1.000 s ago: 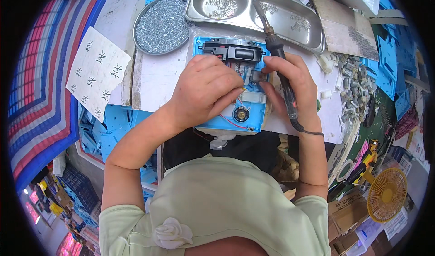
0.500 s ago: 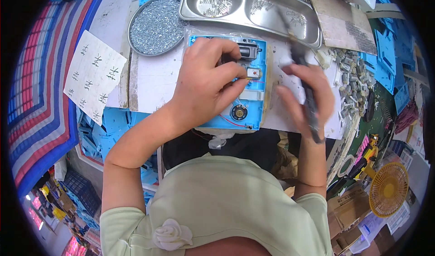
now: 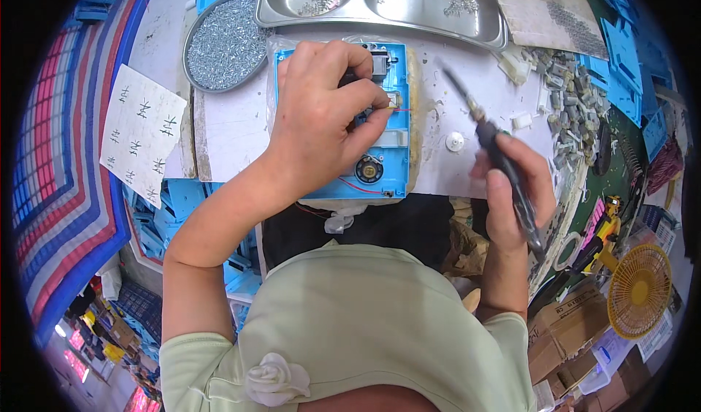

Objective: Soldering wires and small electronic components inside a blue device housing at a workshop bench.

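My left hand (image 3: pixel 314 109) lies over a shallow blue plastic housing (image 3: pixel 398 156) with a round speaker (image 3: pixel 369 168) and a black part (image 3: pixel 380 62) in it. Thumb and index finger are pinched beside a small pale part near its right side, and a thin red wire (image 3: pixel 403 110) comes out at the fingertips. To the right of the housing, my right hand (image 3: pixel 515 193) grips the black handle of a soldering iron (image 3: pixel 507 156). Its thin metal tip points up and left, above the table and apart from the housing. My left hand hides part of the housing.
A round bowl of small screws (image 3: pixel 226 43) stands at the far left, beside a metal compartment tray (image 3: pixel 438 29) holding small metal pieces. Many small grey parts (image 3: pixel 566 98) lie at right. A white disc (image 3: pixel 454 142) lies by the iron. A yellow fan (image 3: pixel 640 291) stands lower right.
My right hand with the soldering iron has moved right and toward me, away from the housing. My left hand keeps its pinch over the housing. The whole view has shifted slightly.
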Action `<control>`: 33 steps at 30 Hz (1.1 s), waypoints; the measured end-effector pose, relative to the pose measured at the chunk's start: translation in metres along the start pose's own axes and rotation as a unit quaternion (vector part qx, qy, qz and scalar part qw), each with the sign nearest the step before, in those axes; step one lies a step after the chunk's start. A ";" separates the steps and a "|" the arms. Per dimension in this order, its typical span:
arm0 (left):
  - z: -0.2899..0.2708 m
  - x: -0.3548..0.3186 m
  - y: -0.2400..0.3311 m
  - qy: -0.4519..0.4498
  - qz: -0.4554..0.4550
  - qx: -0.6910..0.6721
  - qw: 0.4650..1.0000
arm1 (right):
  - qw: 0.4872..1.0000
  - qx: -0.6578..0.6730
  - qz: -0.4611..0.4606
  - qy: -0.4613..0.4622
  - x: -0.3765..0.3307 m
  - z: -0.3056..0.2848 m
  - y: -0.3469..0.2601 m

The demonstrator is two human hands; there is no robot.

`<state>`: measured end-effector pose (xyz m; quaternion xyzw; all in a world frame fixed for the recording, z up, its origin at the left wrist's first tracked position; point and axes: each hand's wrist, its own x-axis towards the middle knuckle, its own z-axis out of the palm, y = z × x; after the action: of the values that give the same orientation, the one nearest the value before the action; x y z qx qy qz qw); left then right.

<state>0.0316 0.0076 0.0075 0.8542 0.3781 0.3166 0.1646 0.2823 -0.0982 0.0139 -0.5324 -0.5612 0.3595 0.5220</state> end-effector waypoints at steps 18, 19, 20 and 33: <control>0.006 -0.002 -0.002 0.020 0.015 0.007 1.000 | 0.993 -0.047 -0.100 0.026 0.021 0.064 0.021; 0.006 -0.002 -0.002 0.020 0.016 0.007 1.000 | 0.994 -0.050 -0.088 0.029 0.019 0.055 0.018; 0.005 -0.001 -0.001 0.020 0.016 0.006 1.000 | 0.995 -0.052 -0.075 0.031 0.017 0.045 0.014; 0.006 -0.002 -0.003 0.024 0.019 0.016 0.999 | 0.983 -0.017 -0.176 -0.041 0.004 0.010 0.017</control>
<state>0.0327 0.0072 0.0011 0.8558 0.3708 0.3343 0.1357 0.2765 -0.0899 -0.0035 -0.4190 -0.6732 0.2737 0.5443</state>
